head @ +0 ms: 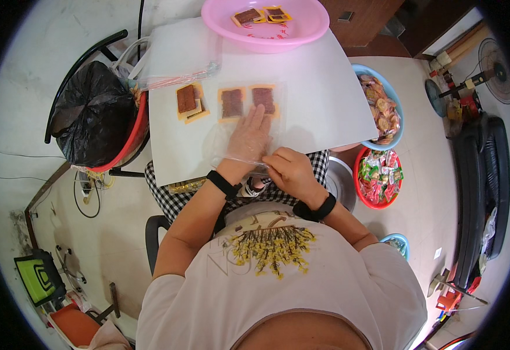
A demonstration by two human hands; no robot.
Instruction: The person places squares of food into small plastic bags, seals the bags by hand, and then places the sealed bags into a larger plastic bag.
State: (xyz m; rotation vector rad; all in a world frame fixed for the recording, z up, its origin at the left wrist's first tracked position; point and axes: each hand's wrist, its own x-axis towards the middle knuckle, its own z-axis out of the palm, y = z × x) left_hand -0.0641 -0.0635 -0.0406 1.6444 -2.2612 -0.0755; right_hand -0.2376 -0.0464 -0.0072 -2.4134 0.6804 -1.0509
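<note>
A clear plastic bag (283, 98) lies flat on the white tabletop (325, 100). My left hand (251, 133) reaches inside it, palm down, fingertips on the right one of two brown food pieces in yellow-edged packets (263, 99). The other piece (232, 104) lies just to its left, also under the film. My right hand (292, 173) pinches the bag's near edge beside my left wrist. Further left, a small pile of similar packets (189, 101) rests on the table, outside the bag.
A pink basin (266, 41) with several packets stands at the table's far edge. Stacked clear bags (183, 48) lie far left. A black plastic bag (95, 113) sits in a red tub on the left. Right of the table are blue (401, 109) and red (360, 192) basins of wrapped snacks.
</note>
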